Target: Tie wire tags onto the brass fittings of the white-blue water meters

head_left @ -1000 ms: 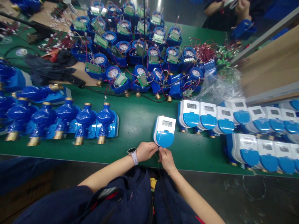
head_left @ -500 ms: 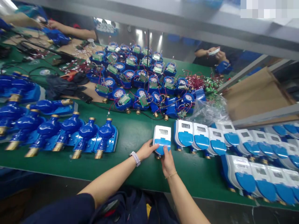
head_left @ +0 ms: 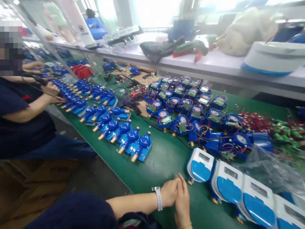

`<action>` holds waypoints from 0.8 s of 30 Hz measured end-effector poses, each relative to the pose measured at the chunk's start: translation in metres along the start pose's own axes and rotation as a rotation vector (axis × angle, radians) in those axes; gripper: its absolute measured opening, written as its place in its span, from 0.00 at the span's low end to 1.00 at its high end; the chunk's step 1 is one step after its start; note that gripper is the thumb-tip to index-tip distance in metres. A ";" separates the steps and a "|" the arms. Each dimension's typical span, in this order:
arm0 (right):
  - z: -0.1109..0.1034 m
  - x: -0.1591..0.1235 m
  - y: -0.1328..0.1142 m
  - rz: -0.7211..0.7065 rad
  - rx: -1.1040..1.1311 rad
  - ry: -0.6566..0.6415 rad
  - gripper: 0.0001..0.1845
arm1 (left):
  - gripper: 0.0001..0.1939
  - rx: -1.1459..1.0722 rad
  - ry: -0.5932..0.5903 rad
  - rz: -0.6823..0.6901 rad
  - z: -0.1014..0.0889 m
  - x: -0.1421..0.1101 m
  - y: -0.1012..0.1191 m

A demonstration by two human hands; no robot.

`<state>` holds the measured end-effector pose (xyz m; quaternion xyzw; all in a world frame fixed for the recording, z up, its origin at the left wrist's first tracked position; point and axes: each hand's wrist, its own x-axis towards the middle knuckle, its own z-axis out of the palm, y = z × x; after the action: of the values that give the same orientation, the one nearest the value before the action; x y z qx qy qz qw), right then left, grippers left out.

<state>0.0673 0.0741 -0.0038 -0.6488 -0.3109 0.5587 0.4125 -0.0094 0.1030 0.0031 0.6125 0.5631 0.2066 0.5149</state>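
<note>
My left hand, with a white watch band on the wrist, and my right hand are pressed together at the bottom of the view, over the green bench mat. No object shows in either hand. The nearest thing is a white-and-blue water meter, which stands just up and to the right of my fingertips, not touching them. More white-and-blue meters continue in a row down the right side. Blue meter bodies with brass ends lie in rows to the left.
Blue meters with loose wires and green circuit boards crowd the far bench. A clear plastic bag lies at right. A co-worker sits at far left, working with both hands. A white shelf runs behind the bench, holding assorted items.
The meter is no longer between my hands, which are now together and apart from it. My view has swung upward and left, showing much more of the room.
</note>
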 end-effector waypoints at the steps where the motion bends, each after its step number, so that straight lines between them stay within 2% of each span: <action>1: 0.006 0.015 -0.008 -0.030 -0.027 -0.034 0.27 | 0.14 0.072 0.003 0.029 -0.010 0.003 0.005; 4: 0.023 0.070 -0.039 -0.192 -0.162 -0.121 0.24 | 0.15 0.174 0.043 0.148 -0.055 0.017 0.021; 6: 0.033 0.098 -0.060 -0.256 -0.272 -0.126 0.26 | 0.23 0.250 0.101 0.228 -0.093 0.012 0.025; 8: 0.044 0.105 -0.075 -0.370 -0.411 0.032 0.32 | 0.35 0.378 0.171 0.270 -0.134 -0.009 0.015; 10: 0.061 0.091 -0.080 -0.608 -0.560 0.136 0.39 | 0.39 0.536 0.211 0.294 -0.178 -0.040 -0.010; 11: 0.072 0.077 -0.078 -0.751 -0.633 0.091 0.40 | 0.39 0.614 0.231 0.285 -0.200 -0.055 -0.027; 12: 0.086 0.063 -0.074 -0.866 -0.712 -0.061 0.39 | 0.39 0.683 0.230 0.268 -0.221 -0.068 -0.046; 14: 0.119 0.037 -0.057 -0.959 -0.883 -0.373 0.35 | 0.42 0.773 0.147 0.254 -0.260 -0.083 -0.083; 15: 0.136 0.028 -0.047 -0.974 -0.950 -0.455 0.34 | 0.41 0.791 0.078 0.279 -0.276 -0.085 -0.100; 17: 0.166 0.022 -0.028 -0.975 -1.038 -0.465 0.30 | 0.33 0.782 -0.031 0.379 -0.299 -0.079 -0.125; 19: 0.186 0.026 -0.016 -0.964 -1.061 -0.404 0.23 | 0.20 0.741 -0.092 0.507 -0.314 -0.065 -0.137; 21: 0.193 0.031 -0.015 -0.937 -1.013 -0.385 0.18 | 0.14 0.695 -0.143 0.610 -0.323 -0.052 -0.136; 24: 0.188 0.032 -0.038 -0.805 -0.813 -0.407 0.18 | 0.13 0.610 -0.222 0.696 -0.337 -0.039 -0.118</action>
<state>-0.1090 0.1544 0.0083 -0.4660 -0.7929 0.3084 0.2429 -0.3572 0.1827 0.0438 0.9064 0.3008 0.1255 0.2687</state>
